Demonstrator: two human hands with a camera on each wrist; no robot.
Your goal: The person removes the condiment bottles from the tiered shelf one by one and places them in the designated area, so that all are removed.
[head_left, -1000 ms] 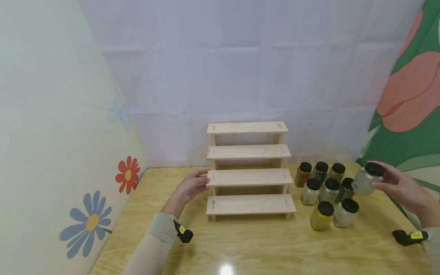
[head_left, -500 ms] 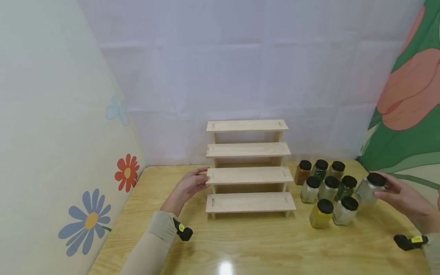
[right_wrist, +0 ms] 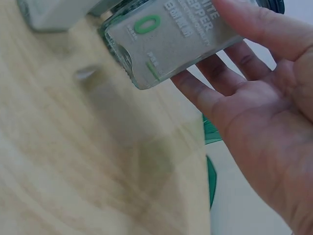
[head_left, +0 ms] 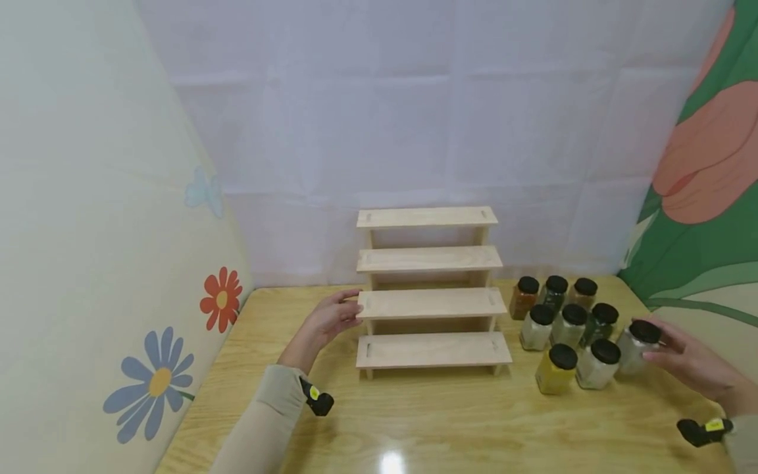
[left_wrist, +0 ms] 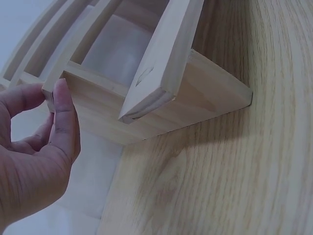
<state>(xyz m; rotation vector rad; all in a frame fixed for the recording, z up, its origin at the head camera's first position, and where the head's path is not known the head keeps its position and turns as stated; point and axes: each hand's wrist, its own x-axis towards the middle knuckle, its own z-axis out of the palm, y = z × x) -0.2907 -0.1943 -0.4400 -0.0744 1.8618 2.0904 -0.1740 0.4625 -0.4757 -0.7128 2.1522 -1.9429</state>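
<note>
My left hand (head_left: pixel 326 320) pinches the left end of the second-lowest board of a pale wooden four-step shelf (head_left: pixel 432 349). In the left wrist view, thumb and fingers (left_wrist: pixel 63 105) lie on either side of that board's corner (left_wrist: pixel 49 95). At the far right, my right hand (head_left: pixel 689 355) grips a glass spice jar (head_left: pixel 638 349) with a black lid and greyish contents. Green marks and raised lettering ending in "EPPER" show on the jar (right_wrist: pixel 166 36) in the right wrist view. It is close over the table, beside the other jars.
Several black-lidded spice jars stand grouped right of the shelf, including a yellow one (head_left: pixel 555 372), a white one (head_left: pixel 598 367) and a reddish one (head_left: pixel 524 301). The wooden table (head_left: pixel 450 421) meets a white cloth backdrop (head_left: pixel 414 118) behind and patterned panels at both sides.
My right hand has lowered the spice jar toward the table, beside the grouped jars. The dark green jar at the end of the middle row shifted slightly right. My left hand stays at the shelf.
</note>
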